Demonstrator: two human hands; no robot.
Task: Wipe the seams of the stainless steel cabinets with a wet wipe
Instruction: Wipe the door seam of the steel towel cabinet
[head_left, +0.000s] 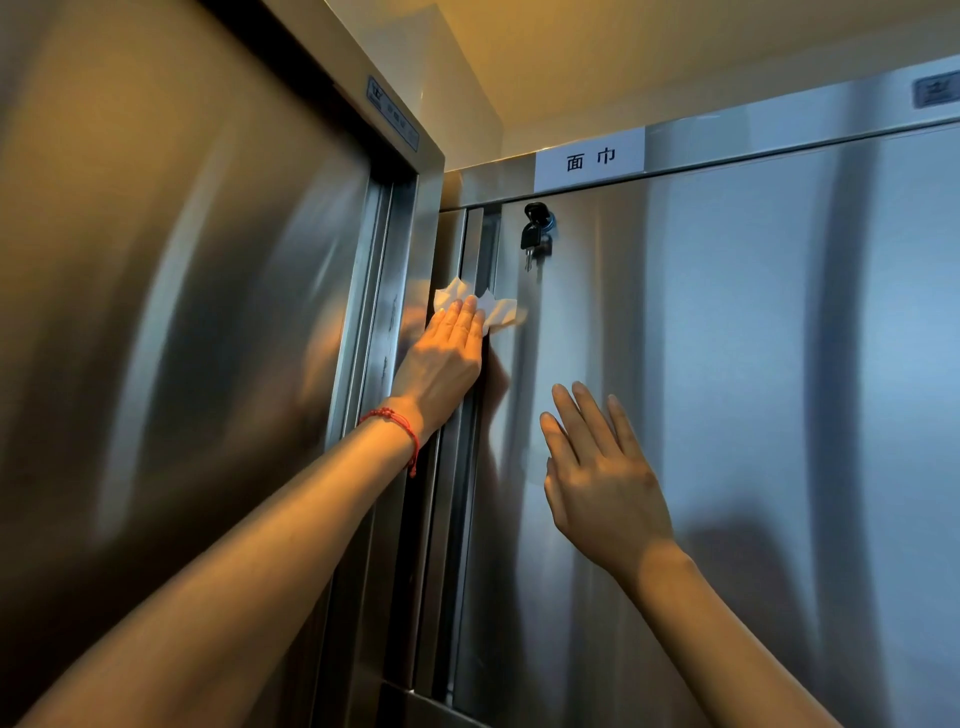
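Note:
A white wet wipe (498, 309) is pressed by my left hand (447, 358) against the vertical seam (470, 244) at the left edge of the stainless steel cabinet door (727, 364). The fingers lie flat over the wipe, which sticks out above and to the right of them. A red string bracelet circles that wrist. My right hand (597, 473) rests flat on the door lower down, fingers spread, holding nothing.
A key (535, 234) hangs in the lock near the door's top left. A white label (589, 158) with two characters sits on the top rail. Another steel cabinet (182, 312) meets this one at the corner on the left.

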